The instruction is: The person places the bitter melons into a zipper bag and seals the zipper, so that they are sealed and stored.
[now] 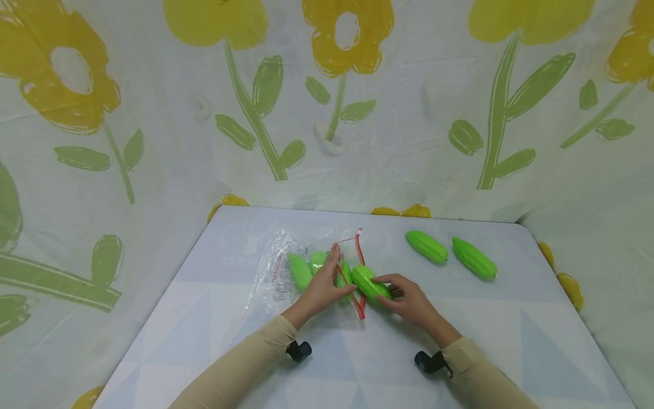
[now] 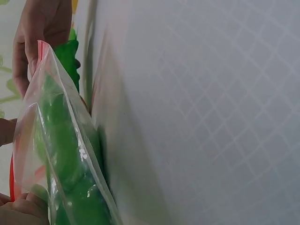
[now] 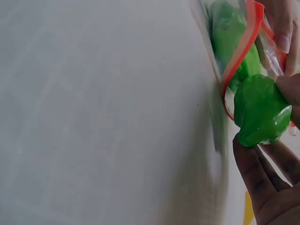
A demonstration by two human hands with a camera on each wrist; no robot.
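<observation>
A clear zip bag (image 1: pixel 265 284) with a red-edged mouth lies on its side, with several green ridged vegetables (image 1: pixel 299 271) inside. My left hand (image 1: pixel 322 284) holds the bag's upper rim, thumb and fingers spread along the gaping red edge (image 3: pixel 243 51). At the mouth, my right hand (image 1: pixel 409 301) grips another green ridged vegetable (image 1: pixel 369 284), thumb on one side and fingers on the other. Its front end points into the opening, as the right wrist view (image 3: pixel 262 110) shows its rounded back end. Through the plastic, green shapes (image 2: pixel 65 145) show in the left wrist view.
Two more loose green vegetables, one (image 1: pixel 427 246) beside the other (image 1: pixel 474 258), lie on the table (image 1: pixel 460 324) at the back right. A flower-print curtain (image 1: pixel 398 142) hangs behind the table and along both sides.
</observation>
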